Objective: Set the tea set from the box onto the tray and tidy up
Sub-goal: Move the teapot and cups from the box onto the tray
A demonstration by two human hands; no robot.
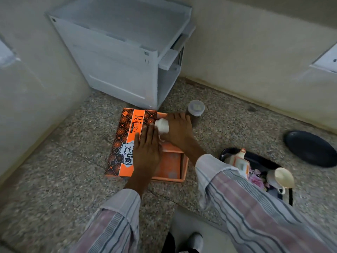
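Note:
An orange tea-set box (171,168) lies open on the speckled floor, its patterned lid (125,137) folded to the left. My left hand (146,152) rests flat on the lid's right edge, fingers straight. My right hand (179,130) grips a white cup (161,126) over the far end of the box. To the right sits a black floral tray (262,161) holding a white and orange teapot (240,161) and a white cup (281,178) lying on its side.
A grey plastic drawer cabinet (124,57) stands in the corner behind the box. A lidded jar (196,111) of dark contents stands just beyond my right hand. A dark plate (310,147) lies on the floor at the far right. Walls close in left and behind.

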